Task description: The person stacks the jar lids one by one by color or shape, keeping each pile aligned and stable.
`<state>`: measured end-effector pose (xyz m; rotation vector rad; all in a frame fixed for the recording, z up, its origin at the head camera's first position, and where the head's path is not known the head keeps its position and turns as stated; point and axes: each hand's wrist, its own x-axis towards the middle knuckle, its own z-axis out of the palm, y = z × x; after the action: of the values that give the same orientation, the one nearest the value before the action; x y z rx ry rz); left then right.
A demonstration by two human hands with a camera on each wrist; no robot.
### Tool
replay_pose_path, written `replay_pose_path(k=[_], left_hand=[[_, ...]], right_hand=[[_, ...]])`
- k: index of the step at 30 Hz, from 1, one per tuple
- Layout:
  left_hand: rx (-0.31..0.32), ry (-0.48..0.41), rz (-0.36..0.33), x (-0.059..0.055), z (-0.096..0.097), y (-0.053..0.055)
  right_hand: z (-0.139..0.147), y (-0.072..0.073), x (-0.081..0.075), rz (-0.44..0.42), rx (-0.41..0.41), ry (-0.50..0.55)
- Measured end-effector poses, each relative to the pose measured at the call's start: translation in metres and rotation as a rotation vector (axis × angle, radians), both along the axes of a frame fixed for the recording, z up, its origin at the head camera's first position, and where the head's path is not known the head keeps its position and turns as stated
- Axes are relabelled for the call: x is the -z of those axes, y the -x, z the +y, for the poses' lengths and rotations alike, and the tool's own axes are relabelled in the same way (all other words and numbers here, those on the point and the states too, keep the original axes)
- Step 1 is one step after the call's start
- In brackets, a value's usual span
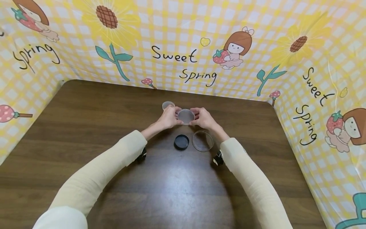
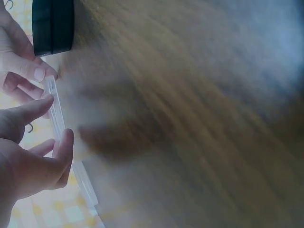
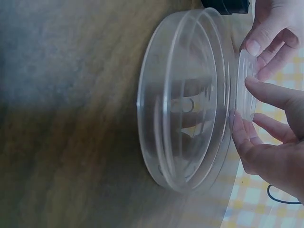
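Observation:
Between both hands is a small clear petri dish (image 1: 186,116), seen edge-on in the right wrist view. My left hand (image 1: 169,117) pinches its left rim between thumb and fingers. The opposite rim is held by my right hand (image 1: 204,118) in the same manner. Behind the left hand lies another small clear dish (image 1: 168,104), partly covered by that hand. Nearer to me, a round black shallow container (image 1: 181,142) sits on the table. Beside it, close to the right wrist, rests a larger clear petri dish (image 3: 166,99), which looks see-through.
A brown wooden table (image 1: 85,133) carries everything, with a glare patch near its front. Yellow checked cloth (image 1: 177,41) with printed flowers and words rises along the back and both sides. Dark wrist-worn devices (image 1: 218,158) hang under the sleeves.

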<state>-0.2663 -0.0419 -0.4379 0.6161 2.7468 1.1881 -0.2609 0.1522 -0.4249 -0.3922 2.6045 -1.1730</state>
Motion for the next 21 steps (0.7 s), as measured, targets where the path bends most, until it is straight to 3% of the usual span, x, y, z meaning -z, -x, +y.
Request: replay_pose_path(k=[12, 21], left_hand=[[0.009, 0.031, -0.018, -0.009, 0.002, -0.009], [0.023, 0.005, -0.059, -0.015, 0.004, -0.016]], right_hand=[[0.001, -0.01, -0.006, 0.033, -0.014, 0.016], [0.003, -0.027, -0.01, 0.041, 0.042, 0.041]])
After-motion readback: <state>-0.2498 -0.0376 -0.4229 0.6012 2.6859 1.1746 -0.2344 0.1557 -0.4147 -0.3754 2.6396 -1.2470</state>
